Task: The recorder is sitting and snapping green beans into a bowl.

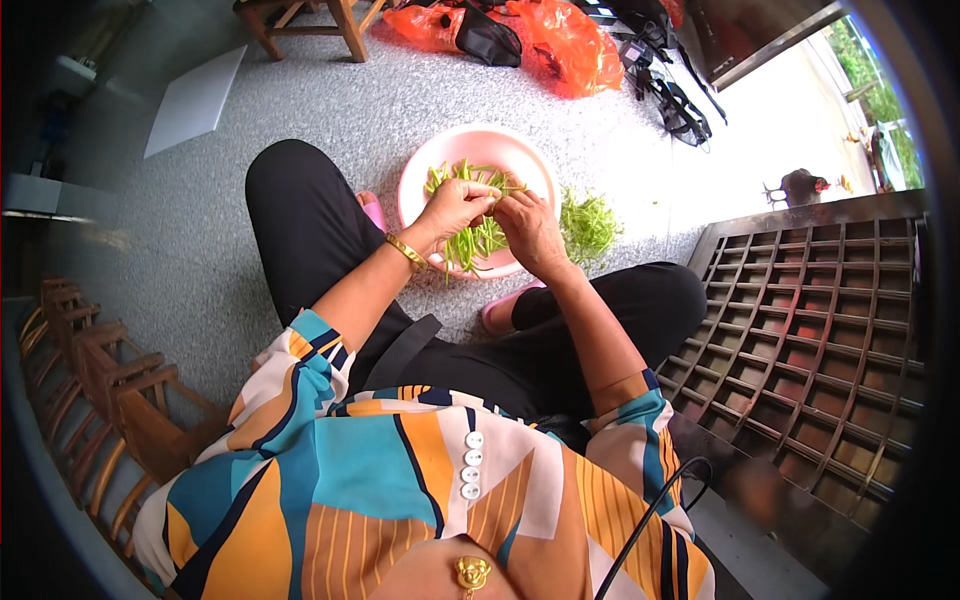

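Note:
A pink plastic basin stands on the floor between my feet, with cut green vegetable stems lying in it. Above the basin my two hands meet fingertip to fingertip. My left hand, with a gold bracelet on its wrist, pinches a small piece of green stem between thumb and forefinger. Bent inward from the other side, my right hand has its fingers at the same piece; they partly hide it. A loose heap of fine green trimmings lies on the floor touching or close beside the basin's right side.
Orange plastic bags and black straps lie beyond the basin. A wooden chair and a flat white board are at the far left. Wooden latticework stands close on my right; wooden chairs line the left.

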Demonstrator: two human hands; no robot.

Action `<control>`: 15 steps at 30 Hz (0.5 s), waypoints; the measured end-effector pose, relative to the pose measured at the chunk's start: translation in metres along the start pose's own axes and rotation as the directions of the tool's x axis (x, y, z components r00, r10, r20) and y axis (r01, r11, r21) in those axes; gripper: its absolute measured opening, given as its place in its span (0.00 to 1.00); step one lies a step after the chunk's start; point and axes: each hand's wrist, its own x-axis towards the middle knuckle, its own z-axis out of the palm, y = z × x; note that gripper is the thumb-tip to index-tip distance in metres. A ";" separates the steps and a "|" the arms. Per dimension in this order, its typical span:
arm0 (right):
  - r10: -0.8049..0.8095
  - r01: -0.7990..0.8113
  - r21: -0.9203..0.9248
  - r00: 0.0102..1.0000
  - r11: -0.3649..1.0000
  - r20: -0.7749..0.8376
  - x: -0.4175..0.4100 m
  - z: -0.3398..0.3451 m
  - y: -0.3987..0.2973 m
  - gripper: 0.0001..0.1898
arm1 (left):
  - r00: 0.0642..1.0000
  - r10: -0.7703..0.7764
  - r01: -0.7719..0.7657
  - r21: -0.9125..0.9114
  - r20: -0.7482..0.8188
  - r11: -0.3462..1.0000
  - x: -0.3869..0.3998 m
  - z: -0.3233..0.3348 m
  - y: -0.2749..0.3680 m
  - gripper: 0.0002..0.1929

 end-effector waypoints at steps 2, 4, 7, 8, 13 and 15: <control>0.028 -0.028 0.020 0.999 0.999 0.019 -0.001 -0.001 -0.002 0.03 | 1.000 -0.016 0.016 -0.023 0.027 1.000 0.000 0.000 -0.002 0.10; 0.046 -0.046 0.000 0.999 0.999 0.001 -0.002 -0.003 0.000 0.04 | 0.998 -0.028 0.031 -0.049 0.060 0.998 0.001 0.002 -0.002 0.10; 0.117 -0.117 -0.001 0.992 0.993 -0.048 -0.001 -0.004 0.001 0.05 | 0.989 -0.070 0.084 -0.112 0.129 0.990 -0.001 0.003 -0.002 0.10; 0.113 -0.115 -0.017 0.990 0.993 -0.081 -0.001 -0.006 0.004 0.05 | 0.990 -0.070 0.082 -0.105 0.119 0.991 -0.002 0.004 -0.001 0.11; 0.289 -0.322 -0.096 0.922 0.942 -0.257 -0.005 -0.028 0.051 0.06 | 0.986 -0.096 0.095 0.014 0.135 0.995 0.000 0.005 -0.004 0.13; 0.421 -0.458 -0.128 0.875 0.880 -0.242 -0.013 -0.052 0.081 0.05 | 0.991 -0.058 0.052 0.055 0.118 0.997 0.010 0.008 -0.010 0.12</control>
